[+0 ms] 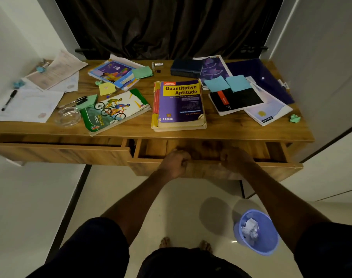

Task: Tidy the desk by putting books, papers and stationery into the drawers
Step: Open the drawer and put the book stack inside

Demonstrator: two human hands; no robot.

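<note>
While both fists curl over the front edge of the pulled-out right-hand wooden drawer (211, 169), left hand (174, 163) and right hand (234, 159) gripping it, the thick purple "Quantitative Aptitude" book (180, 105) lies on the wooden desk (221, 127) just behind.

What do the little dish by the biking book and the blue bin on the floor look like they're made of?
The dish looks like clear glass: see-through, with bright glints. The bin looks like glossy blue plastic, slightly translucent, though that is less certain.
</note>
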